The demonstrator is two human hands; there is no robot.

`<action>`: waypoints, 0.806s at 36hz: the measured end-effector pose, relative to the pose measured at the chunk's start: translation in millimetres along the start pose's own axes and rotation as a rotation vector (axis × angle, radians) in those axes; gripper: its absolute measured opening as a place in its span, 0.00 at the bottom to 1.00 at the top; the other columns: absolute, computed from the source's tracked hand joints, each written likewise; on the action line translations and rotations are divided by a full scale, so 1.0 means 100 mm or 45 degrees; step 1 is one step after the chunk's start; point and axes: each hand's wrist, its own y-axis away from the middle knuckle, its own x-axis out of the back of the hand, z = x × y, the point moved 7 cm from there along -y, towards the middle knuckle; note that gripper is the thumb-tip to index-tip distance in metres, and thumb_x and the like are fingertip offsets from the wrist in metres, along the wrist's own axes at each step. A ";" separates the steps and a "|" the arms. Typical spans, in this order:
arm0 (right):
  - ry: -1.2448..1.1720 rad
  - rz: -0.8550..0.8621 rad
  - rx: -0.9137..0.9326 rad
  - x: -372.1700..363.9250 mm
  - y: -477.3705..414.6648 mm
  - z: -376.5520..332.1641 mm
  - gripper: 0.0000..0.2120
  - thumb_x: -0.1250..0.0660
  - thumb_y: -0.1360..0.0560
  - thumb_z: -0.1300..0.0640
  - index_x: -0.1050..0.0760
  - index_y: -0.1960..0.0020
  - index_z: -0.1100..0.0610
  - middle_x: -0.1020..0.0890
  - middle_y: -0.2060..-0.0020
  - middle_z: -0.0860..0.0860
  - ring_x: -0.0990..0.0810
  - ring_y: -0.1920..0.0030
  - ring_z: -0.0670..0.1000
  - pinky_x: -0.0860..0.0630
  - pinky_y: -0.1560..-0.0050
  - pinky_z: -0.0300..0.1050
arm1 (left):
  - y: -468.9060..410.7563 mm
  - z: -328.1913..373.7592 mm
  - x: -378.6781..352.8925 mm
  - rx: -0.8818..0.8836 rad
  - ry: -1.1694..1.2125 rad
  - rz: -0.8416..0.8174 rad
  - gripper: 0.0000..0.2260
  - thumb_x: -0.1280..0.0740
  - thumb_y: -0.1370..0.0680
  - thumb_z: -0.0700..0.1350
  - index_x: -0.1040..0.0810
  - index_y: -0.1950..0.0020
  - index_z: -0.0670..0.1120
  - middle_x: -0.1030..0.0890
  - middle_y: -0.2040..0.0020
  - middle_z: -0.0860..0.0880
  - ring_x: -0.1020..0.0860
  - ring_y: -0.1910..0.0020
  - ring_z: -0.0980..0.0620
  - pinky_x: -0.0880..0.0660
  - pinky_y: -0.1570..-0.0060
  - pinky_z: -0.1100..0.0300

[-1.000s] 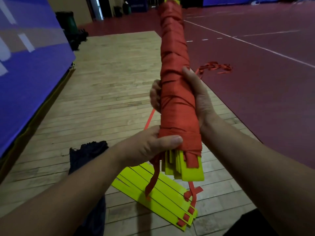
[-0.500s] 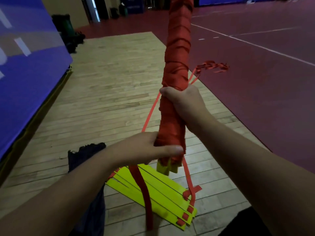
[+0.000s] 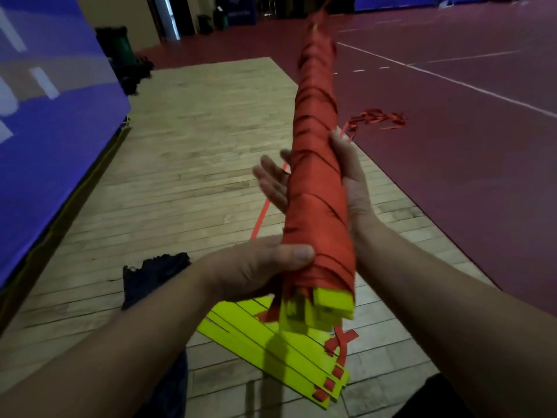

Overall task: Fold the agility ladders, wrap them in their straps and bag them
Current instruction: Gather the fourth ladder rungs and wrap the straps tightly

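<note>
Two bare hands are holding a strap-wrapped agility ladder (image 3: 319, 191) up off the wooden floor (image 3: 196, 146) of a sports hall, the bundle tilting away from the camera with its far end blurring against the background. The left grip (image 3: 256, 267) is closing round the near end of the bundle, its thumb pressing across the orange wrapping just above the bare yellow rung ends (image 3: 319, 309) that are poking out. The right grip (image 3: 354, 182) is cradling the middle of the bundle from the far side, holding it loosely: its palm is lying against the right flank, its thumb is pointing up along the wrap, and its straight, spread fingers (image 3: 271, 182) are showing past the left flank.

Below the bundle, a second ladder (image 3: 271, 345) is lying folded flat on the floorboards, its yellow rungs stacked and fanning slightly, with orange strap tabs at its near right end. A dark bag (image 3: 156, 276) is lying crumpled just to its left. A thin orange strap (image 3: 262, 215) is running away across the boards behind the hands, and a loose strap tangle (image 3: 376, 119) is lying on the red court (image 3: 452, 176) beyond. A blue wall pad (image 3: 45, 146) is lining the left edge of the floor.
</note>
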 end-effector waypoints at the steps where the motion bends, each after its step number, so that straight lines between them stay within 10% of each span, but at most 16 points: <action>1: -0.009 -0.019 -0.022 -0.03 0.00 0.02 0.22 0.34 0.28 0.47 0.25 0.52 0.68 0.17 0.59 0.63 0.15 0.62 0.60 0.15 0.59 0.53 | 0.00 -0.02 -0.05 0.039 0.050 -0.038 0.25 0.19 0.45 0.66 0.12 0.55 0.53 0.13 0.56 0.53 0.15 0.56 0.57 0.20 0.54 0.63; 8: 0.364 0.032 -0.176 -0.02 -0.03 0.10 0.12 0.35 0.31 0.55 0.28 0.54 0.63 0.22 0.64 0.58 0.19 0.68 0.53 0.18 0.64 0.45 | 0.18 0.04 0.19 0.283 -0.215 -0.087 0.32 0.24 0.40 0.72 0.16 0.53 0.46 0.20 0.55 0.29 0.21 0.58 0.31 0.28 0.53 0.43; 11: 0.685 0.176 -0.110 0.06 0.00 0.01 0.08 0.34 0.26 0.58 0.25 0.54 0.63 0.21 0.66 0.59 0.19 0.70 0.55 0.18 0.66 0.46 | 0.29 -0.04 0.38 0.462 -0.421 -0.155 0.28 0.27 0.36 0.72 0.18 0.55 0.48 0.18 0.67 0.45 0.24 0.77 0.53 0.28 0.75 0.66; 15: 1.344 0.543 0.304 0.35 -0.09 -0.37 0.13 0.26 0.34 0.59 0.21 0.53 0.66 0.19 0.64 0.60 0.19 0.65 0.59 0.17 0.54 0.65 | 0.21 -0.11 0.64 0.426 -0.526 0.214 0.28 0.30 0.31 0.68 0.23 0.52 0.42 0.25 0.65 0.46 0.32 0.74 0.55 0.35 0.75 0.67; 18: 1.626 0.778 0.530 0.40 -0.05 -0.46 0.16 0.27 0.33 0.56 0.23 0.51 0.66 0.21 0.64 0.55 0.22 0.65 0.55 0.18 0.57 0.60 | 0.06 -0.21 0.59 0.493 -0.795 0.429 0.32 0.30 0.39 0.76 0.23 0.54 0.49 0.22 0.62 0.53 0.26 0.71 0.57 0.28 0.68 0.62; 22: 1.570 0.918 0.555 0.49 -0.06 -0.39 0.22 0.29 0.39 0.48 0.29 0.50 0.58 0.20 0.60 0.56 0.16 0.60 0.59 0.17 0.59 0.63 | -0.06 -0.28 0.50 0.515 -1.326 0.716 0.26 0.28 0.37 0.72 0.26 0.50 0.55 0.18 0.56 0.56 0.20 0.58 0.58 0.22 0.57 0.57; 29: 0.768 0.566 0.401 0.41 -0.12 -0.43 0.37 0.21 0.36 0.46 0.28 0.35 0.66 0.18 0.52 0.62 0.15 0.59 0.61 0.18 0.62 0.52 | -0.13 -0.10 0.42 0.137 -0.555 0.585 0.18 0.25 0.36 0.59 0.19 0.54 0.49 0.16 0.61 0.51 0.21 0.62 0.52 0.26 0.57 0.56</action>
